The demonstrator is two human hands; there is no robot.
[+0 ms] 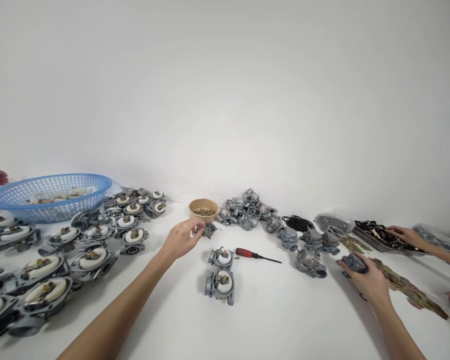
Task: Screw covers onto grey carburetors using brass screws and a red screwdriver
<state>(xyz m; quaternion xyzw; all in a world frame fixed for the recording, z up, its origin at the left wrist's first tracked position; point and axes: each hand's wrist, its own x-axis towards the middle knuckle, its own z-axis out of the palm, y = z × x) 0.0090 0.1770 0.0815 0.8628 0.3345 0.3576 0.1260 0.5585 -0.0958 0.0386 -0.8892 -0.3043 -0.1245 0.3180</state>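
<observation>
White surface (270, 320) against blank wall. Left hand (180, 240) pinches small metal part (209, 229) beside paper cup (203, 209) full of tiny brass screws. Right hand (367, 280) grips grey carburetor body (354, 262). Blue basket (48, 197) far left holds white floats. Two carburetors (220, 275), red screwdriver (257, 255) between hands.

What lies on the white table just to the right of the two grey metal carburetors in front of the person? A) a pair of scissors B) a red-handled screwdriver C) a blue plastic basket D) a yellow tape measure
B: the red-handled screwdriver lies on the white table just right of the two grey metal carburetors, its shaft pointing right.
</observation>
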